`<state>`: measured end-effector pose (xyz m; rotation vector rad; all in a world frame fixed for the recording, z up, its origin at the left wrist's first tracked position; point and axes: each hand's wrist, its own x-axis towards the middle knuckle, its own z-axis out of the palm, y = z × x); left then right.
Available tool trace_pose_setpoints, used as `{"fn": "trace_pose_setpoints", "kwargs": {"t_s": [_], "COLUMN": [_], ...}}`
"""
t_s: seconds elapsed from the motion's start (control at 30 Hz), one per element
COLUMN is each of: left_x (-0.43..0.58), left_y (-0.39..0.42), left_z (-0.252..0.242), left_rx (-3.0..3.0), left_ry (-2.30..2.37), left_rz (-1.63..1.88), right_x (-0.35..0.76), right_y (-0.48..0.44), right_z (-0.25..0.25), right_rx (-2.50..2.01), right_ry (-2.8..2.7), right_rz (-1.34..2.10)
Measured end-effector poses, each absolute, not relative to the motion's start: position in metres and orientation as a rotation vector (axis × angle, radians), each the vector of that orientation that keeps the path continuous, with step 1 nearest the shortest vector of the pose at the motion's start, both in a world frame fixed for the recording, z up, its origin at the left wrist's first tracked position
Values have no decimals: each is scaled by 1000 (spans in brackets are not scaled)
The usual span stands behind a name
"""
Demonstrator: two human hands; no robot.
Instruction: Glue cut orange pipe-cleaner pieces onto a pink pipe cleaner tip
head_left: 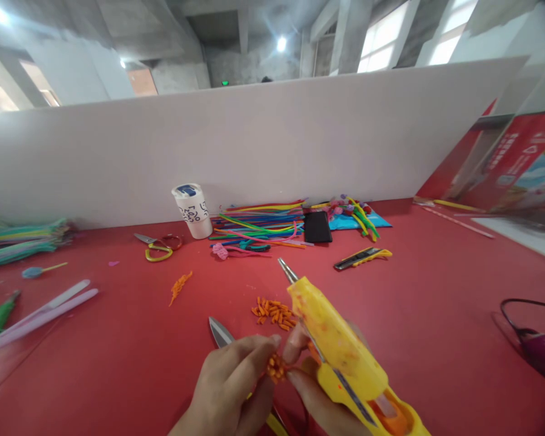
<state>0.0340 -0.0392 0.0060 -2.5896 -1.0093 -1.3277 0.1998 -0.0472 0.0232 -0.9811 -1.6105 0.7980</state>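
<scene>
Pinches an orange chenille cluster (276, 368) in the nearly closed left hand (236, 383), likely steadying it. Cradles a yellow hot-glue gun (340, 342) in the curled right hand (317, 396), aimed away, probably for safety.

A yellow glue gun (343, 342) with an orange trigger, its casing smeared with orange marks, is held aslant, its silvery nozzle pointed up and to the left. Just left of its body, a small orange cluster (276, 368) is held pinched, made up of short bits packed side by side into a rounded, bristly bunch. Beyond the cluster, near the gun's front end, loose orange pieces (275, 312), short and stick-like, are heaped at mixed angles in a low, spread-out pile.
</scene>
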Motion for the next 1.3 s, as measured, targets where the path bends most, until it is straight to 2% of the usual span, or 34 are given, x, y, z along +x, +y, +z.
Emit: {"fn": "trace_pose_setpoints", "kwargs": {"t_s": [0.43,0.8,1.0,1.3], "left_x": [37,36,36,36], "left_y": [-41,-41,-40,-40], "left_z": [10,6,6,5], "left_rx": [-2577,-2594,-2571,-2591], "left_ry": [-1009,-999,-988,-1006], "left_rz": [-1292,-1300,-1314,-1280], "right_x": [202,196,194,198], "right_y": [-48,-45,-46,-44], "right_z": [29,18,13,13], "right_rx": [-1022,-891,-928,-898], "right_ry": [-1577,-1570,-1572,-1608], "right_rz": [898,767,552,683]}}
